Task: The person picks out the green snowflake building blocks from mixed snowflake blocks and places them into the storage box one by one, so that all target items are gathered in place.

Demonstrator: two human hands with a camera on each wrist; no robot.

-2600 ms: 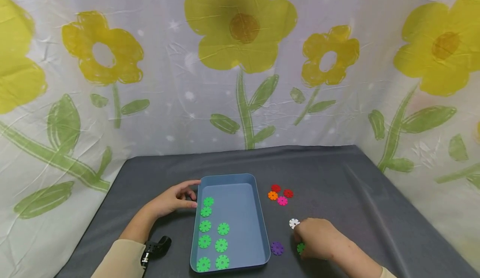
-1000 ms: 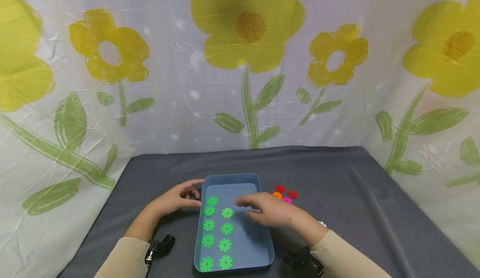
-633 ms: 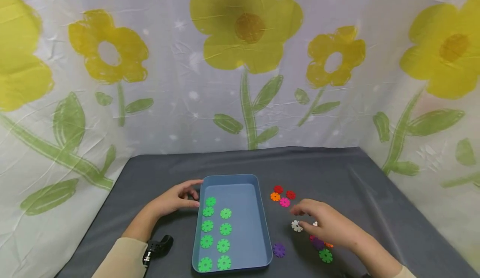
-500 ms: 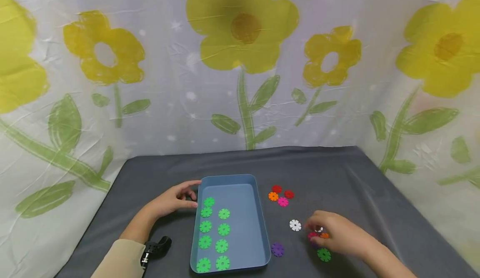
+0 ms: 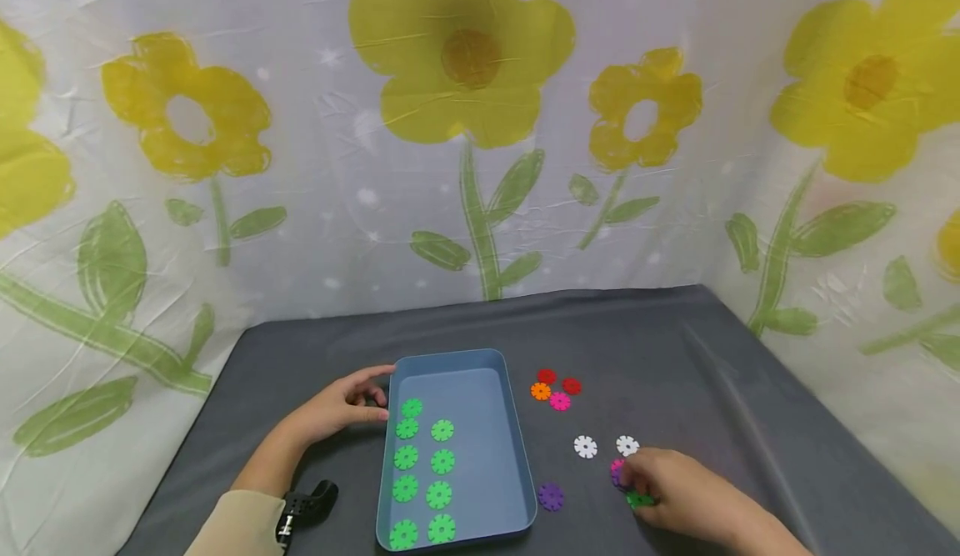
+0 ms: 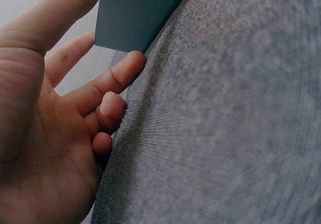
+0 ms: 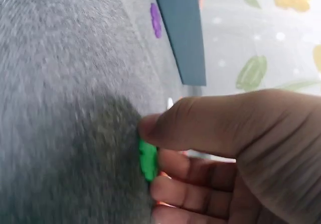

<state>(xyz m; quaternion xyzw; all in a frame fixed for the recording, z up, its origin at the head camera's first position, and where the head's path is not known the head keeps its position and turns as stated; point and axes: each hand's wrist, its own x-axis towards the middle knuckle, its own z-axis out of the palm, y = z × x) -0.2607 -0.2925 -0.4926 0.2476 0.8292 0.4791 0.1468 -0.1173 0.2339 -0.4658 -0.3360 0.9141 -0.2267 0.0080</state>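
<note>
The fingers of my right hand (image 5: 678,489) curl down at a small pile, with the thumb and fingertips around a green interlocking snowflake disc (image 7: 148,159). That disc looks tilted and is partly covered by the hand. Beside the fingertips, pink and purple discs (image 5: 617,473) overlap. Just beyond them lies a white disc (image 5: 627,445). My left hand (image 5: 339,406) touches the left wall of a blue-grey tray (image 5: 480,423) with thumb and index fingertips, its other fingers loosely bent. Inside the tray, several green discs (image 5: 439,494) lie in two columns along the left side.
Right of the tray are a cluster of red, orange and pink discs (image 5: 559,401), a white disc (image 5: 586,447) and a purple disc (image 5: 551,497). A dark grey cloth (image 5: 637,348) covers the table, with a flower-printed curtain (image 5: 322,206) behind.
My right hand went from the pile to over the tray and back to the pile, now down at a green disc. One more green disc lies in the tray's second column. My left hand stayed put.
</note>
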